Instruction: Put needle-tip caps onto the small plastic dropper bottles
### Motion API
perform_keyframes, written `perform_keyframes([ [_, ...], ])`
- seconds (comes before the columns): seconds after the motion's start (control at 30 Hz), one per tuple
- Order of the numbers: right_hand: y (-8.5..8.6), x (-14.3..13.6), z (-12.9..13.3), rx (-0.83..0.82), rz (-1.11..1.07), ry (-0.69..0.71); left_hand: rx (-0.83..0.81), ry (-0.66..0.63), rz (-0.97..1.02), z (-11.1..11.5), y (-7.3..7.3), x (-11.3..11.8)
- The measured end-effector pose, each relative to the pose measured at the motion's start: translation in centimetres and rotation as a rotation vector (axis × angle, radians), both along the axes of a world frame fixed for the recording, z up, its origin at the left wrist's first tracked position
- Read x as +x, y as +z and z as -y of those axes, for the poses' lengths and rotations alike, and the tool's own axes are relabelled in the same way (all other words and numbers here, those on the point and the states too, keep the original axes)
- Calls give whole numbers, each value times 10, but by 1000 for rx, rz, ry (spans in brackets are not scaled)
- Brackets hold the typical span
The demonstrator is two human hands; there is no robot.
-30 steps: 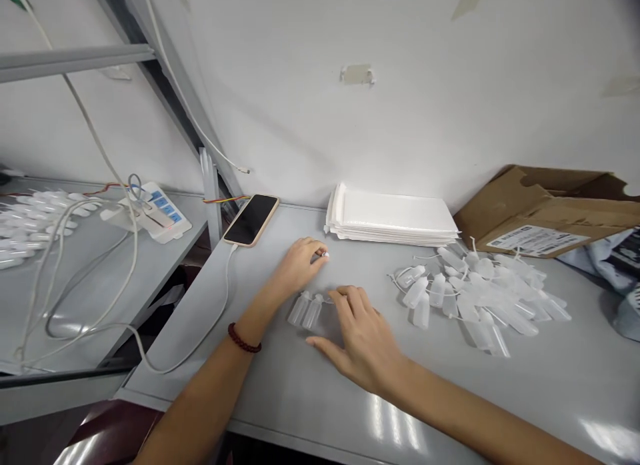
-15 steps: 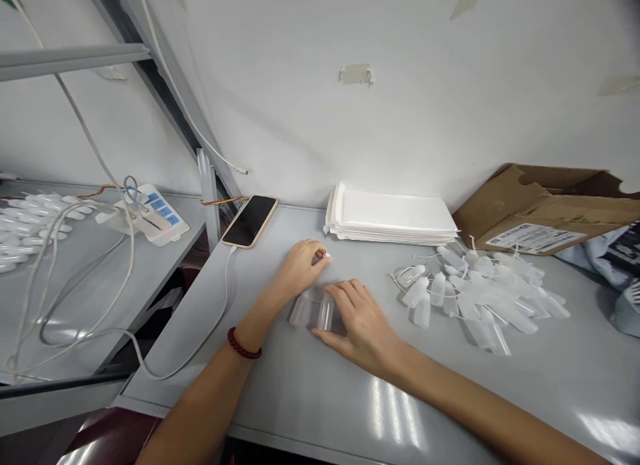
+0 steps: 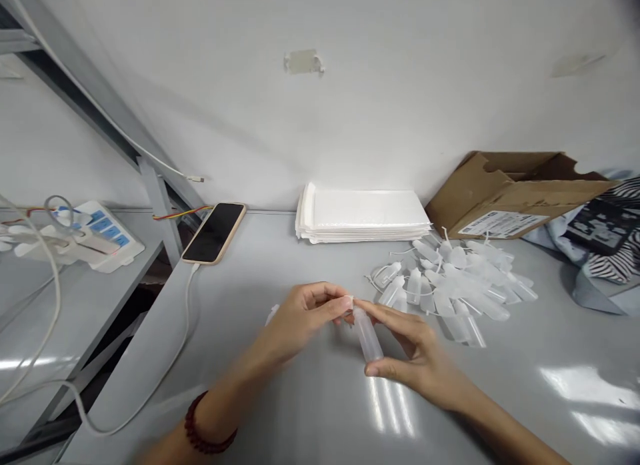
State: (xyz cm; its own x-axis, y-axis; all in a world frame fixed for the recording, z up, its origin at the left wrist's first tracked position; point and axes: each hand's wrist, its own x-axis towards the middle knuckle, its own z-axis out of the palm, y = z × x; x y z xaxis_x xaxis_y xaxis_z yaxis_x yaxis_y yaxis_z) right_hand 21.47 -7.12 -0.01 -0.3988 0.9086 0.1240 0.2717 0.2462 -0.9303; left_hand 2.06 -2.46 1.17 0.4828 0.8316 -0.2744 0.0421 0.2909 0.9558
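Observation:
In front of me a small translucent plastic bottle is held tilted above the grey table. My right hand grips it lengthwise, thumb at the base and fingertips near the neck. My left hand is closed in a pinch at the bottle's top, on a small white cap that is mostly hidden by the fingertips. Behind my left hand part of another translucent bottle shows on the table. To the right lies a heap of similar bottles, some with thin white strings.
A stack of white padded envelopes lies against the wall, beside an open cardboard box. At the left are a phone on a white cable and a power strip. Cloth lies far right.
My right hand has lifted a bottle off the table and turned it. My left hand has come right to meet its top. The camera view has shifted rightward.

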Motion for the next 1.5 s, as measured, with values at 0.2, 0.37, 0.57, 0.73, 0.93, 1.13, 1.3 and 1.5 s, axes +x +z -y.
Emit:
perform_keyframes([
  [0.2, 0, 6, 0, -256, -251, 28, -126, -25, 46, -4, 1, -4],
  [0.37, 1, 6, -4, -390, -446, 102, -243, -98, 138, -2, 0, -1],
  [0.57, -1, 3, -4, -498, -465, 94, -276, -132, 153, -2, 0, 0],
  [0.73, -4, 1, -3, -442, -371, -53, -157, -35, 30, -6, -4, -3],
  [0.93, -3, 2, -4, -137, -41, -377, -81, 22, -43, -8, -6, -5],
  [1.13, -1, 1, -4, -261, -71, -309, 9, 28, -155, -4, -6, -4],
  [1.3, 1, 0, -8, -487, -206, -223, 73, 6, -168, -3, -4, -3],
  [1.5, -5, -2, -5, -307, -115, -258, 60, 32, -186, -1, -4, -1],
])
